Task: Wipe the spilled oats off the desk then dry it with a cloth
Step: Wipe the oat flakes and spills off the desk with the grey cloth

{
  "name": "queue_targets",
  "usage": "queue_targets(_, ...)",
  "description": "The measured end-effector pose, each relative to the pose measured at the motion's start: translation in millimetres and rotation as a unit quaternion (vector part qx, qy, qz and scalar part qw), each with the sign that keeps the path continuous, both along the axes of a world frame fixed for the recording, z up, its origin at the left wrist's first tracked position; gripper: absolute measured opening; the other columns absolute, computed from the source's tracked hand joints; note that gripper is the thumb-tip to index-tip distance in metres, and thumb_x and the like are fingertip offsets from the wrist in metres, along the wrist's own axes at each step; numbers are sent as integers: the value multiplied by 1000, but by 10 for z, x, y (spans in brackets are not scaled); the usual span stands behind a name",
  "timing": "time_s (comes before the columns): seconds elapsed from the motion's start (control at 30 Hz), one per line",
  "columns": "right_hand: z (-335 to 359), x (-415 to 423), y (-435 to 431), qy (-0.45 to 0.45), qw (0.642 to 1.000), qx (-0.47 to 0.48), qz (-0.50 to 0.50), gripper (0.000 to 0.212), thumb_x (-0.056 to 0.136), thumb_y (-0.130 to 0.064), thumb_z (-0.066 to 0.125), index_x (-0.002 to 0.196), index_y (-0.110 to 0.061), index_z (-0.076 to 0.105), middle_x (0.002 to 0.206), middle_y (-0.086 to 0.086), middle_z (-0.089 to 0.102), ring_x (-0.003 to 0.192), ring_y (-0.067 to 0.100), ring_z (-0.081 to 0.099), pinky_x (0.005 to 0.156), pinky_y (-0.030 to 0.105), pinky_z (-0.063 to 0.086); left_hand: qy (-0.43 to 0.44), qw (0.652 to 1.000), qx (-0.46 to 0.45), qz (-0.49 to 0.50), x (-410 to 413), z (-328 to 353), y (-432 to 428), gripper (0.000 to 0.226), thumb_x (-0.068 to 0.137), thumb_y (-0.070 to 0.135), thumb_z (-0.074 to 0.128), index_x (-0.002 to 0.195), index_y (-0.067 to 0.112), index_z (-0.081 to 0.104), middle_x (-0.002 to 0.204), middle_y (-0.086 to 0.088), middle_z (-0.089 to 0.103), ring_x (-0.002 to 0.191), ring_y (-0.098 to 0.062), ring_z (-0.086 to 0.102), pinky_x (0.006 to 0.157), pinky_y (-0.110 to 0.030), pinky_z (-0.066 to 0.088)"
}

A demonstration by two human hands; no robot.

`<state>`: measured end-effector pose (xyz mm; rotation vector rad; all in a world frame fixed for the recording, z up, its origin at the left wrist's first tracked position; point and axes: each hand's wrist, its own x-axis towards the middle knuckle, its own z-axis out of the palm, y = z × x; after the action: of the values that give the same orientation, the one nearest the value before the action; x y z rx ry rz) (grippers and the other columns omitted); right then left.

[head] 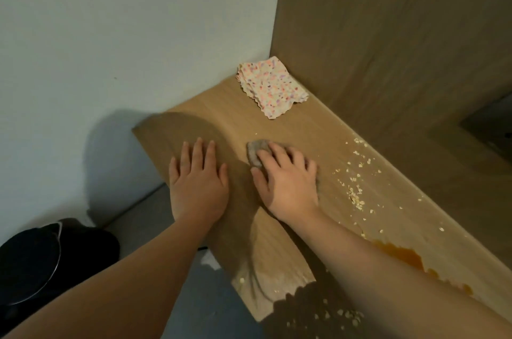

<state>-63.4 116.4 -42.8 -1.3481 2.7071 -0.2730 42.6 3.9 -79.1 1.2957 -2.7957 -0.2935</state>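
The person stands at the desk [277,122] with both hands down on the wood. The left hand [198,180] lies flat, the fingers straight and a little spread, and it holds nothing; it seems only to give support. The right hand [285,178] presses on a small grey wiping pad [256,151]. The fingers are spread over the pad and are not closed around it, and the thumb lies beside its left edge.

The spilled oats [354,189] are on the right side of this hand, near but not touching it. They make a loose band that runs along the desk, from the far part beside the wooden panel [388,33] toward the person. Near the right forearm there is also an orange wet stain [401,255].

I judge that the right hand is the nearer one and must sweep to the right, across this band.

The folded speckled cloth [273,88] waits in the far corner, apart from both hands.
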Motion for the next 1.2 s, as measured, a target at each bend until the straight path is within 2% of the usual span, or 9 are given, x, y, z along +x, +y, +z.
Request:
queue_targets(0.17,-93,-216,-537,26,998,-16,60,40,96,-41,33,134,-36,44,143,-7,40,127,22,33,95,41,24,6,1000,-19,3,3,-34,-6,70,89,48,1,148,20,26,156,-4,21,145,-23,11,115,-43,9)
queue_targets(0.37,-126,-439,-145,15,989,-1,-146,43,94,-38,32,135,-31,42,143,-5,40,123,21,35,91,37,27,15,1000,-13,3,-2,-14,11,70,89,47,2,148,18,26,155,-5,23,145,-24,11,116,-43,7)
queue_targets(0.53,9,-550,332,-40,920,-18,-390,48,93,-38,39,139,-24,40,144,2,39,125,29,33,97,43,25,19,1000,-13,3,-5,-6,11,67,90,46,4,149,19,21,157,-3,18,145,-23,6,116,-42,3)
queue_targets(0.6,55,-465,32,-52,939,-3,-340,53,92,-37,42,140,-17,35,147,7,31,129,31,27,101,46,23,19,1000,-11,4,-2,14,19,66,91,45,6,149,19,21,157,-3,18,145,-23,6,116,-42,3)
queue_targets(0.67,2,-335,-286,-24,985,5,-170,53,93,-34,40,143,-19,30,152,5,22,134,29,21,105,46,20,16,1000,-4,8,-3,20,13,58,97,43,11,149,20,20,157,-3,16,146,-22,4,116,-42,2)
queue_targets(0.73,-41,-405,-412,-1,996,6,-93,50,95,-32,37,144,-24,30,152,2,23,135,26,21,104,44,20,15,1000,4,10,-3,22,14,53,100,39,20,150,20,19,158,-2,14,146,-21,2,117,-41,1)
queue_targets(1.07,22,-588,943,-43,891,-19,-451,47,94,-29,44,141,-24,37,147,2,37,132,29,29,105,49,23,23,1000,14,11,-2,36,7,54,99,38,21,150,19,20,158,-3,14,146,-23,3,117,-43,3)
queue_targets(1.13,60,-535,814,-18,902,-51,-428,47,92,-27,49,138,-24,41,142,4,42,129,29,31,105,48,23,25,1000,12,11,-7,39,15,53,100,38,20,149,18,22,157,-4,17,145,-25,5,117,-44,4)
queue_targets(1.2,55,-561,470,11,949,-71,-306,47,91,-25,50,137,-28,41,140,3,43,128,27,33,104,45,23,21,1000,18,9,-14,44,5,54,99,38,23,149,19,21,157,-4,16,145,-24,4,117,-44,4)
